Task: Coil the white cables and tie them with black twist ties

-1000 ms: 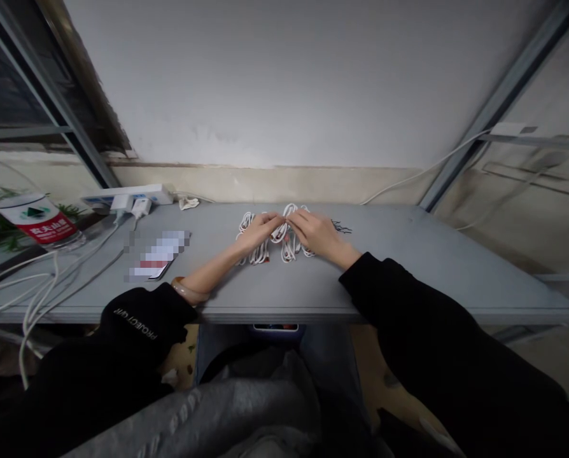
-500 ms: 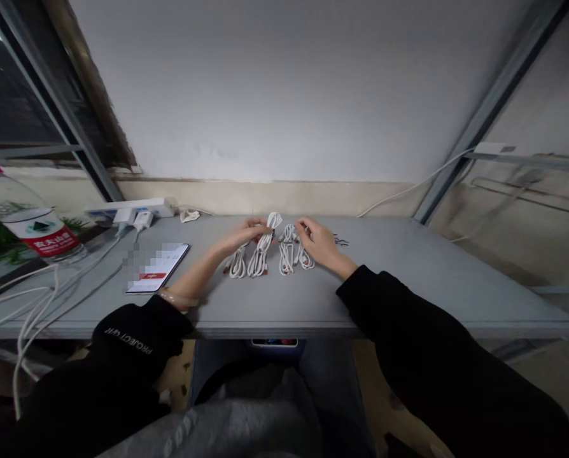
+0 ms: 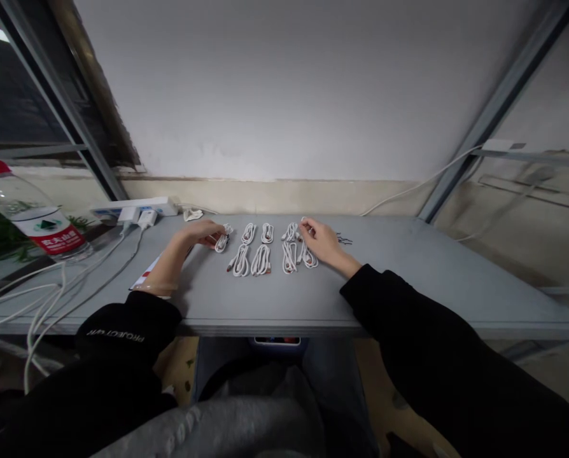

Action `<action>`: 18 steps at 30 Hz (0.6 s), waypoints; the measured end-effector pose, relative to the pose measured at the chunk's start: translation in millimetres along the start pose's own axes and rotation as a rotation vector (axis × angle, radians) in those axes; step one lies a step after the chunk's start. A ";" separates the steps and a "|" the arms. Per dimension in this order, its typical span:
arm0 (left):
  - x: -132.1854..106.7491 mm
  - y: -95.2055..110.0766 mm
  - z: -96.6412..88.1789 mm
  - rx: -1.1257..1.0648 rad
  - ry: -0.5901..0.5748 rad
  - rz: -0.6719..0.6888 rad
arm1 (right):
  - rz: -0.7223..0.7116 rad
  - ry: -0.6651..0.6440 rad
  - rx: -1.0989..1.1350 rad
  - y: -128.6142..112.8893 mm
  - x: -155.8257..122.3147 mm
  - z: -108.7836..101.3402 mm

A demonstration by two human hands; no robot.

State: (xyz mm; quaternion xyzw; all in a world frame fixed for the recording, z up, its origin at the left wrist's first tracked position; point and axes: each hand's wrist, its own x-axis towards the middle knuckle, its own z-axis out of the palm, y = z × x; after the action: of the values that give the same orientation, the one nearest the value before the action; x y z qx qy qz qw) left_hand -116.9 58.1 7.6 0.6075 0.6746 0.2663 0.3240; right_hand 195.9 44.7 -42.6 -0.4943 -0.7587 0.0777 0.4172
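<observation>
My left hand (image 3: 203,233) is closed on a coiled white cable (image 3: 223,240), held at the left end of the rows. My right hand (image 3: 321,242) has its fingers pinched at the back right of the bundles, where a bit of white cable (image 3: 304,220) shows at the fingertips; the rest is hidden behind the hand. Between the hands lie several more bundles in two rows, among them a back-row coil (image 3: 267,233) and a front-row coil (image 3: 261,261). Another bundle (image 3: 289,257) and a looser one (image 3: 308,256) lie just in front of my right hand.
Thin black ties (image 3: 344,240) lie right of my right hand. A phone (image 3: 146,273) is partly covered by my left forearm. On the left are a power strip (image 3: 158,205) with chargers, trailing cables and a bottle (image 3: 50,232). A wall (image 3: 275,95) stands behind the grey table (image 3: 399,267).
My left hand has moved left with a coiled cable, away from the middle, uncovering the back-row coils. My forearm now covers more of the phone. My right hand has stayed nearly in place.
</observation>
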 end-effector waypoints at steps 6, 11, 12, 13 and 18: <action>1.6 -0.8 -2.8 0.107 -0.027 -0.120 | -0.017 -0.017 0.002 2.6 0.1 1.9; 9.8 -9.1 -5.9 0.276 0.021 -0.104 | -0.015 -0.024 -0.007 4.3 0.4 3.2; 11.7 -10.3 -5.7 0.300 0.057 -0.106 | -0.012 -0.024 -0.008 3.8 0.4 2.8; 13.4 -11.2 -5.3 0.326 0.098 -0.110 | -0.008 -0.025 -0.009 3.0 0.4 2.0; 15.4 -11.0 1.2 0.509 0.296 -0.031 | 0.033 -0.024 -0.023 1.1 1.8 -2.4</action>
State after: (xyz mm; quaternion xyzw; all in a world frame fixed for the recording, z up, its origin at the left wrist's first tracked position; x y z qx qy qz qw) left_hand -124.0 72.0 -3.2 0.6134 0.7688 0.1691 0.0632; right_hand 198.1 46.1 -40.7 -0.5106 -0.7561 0.0819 0.4011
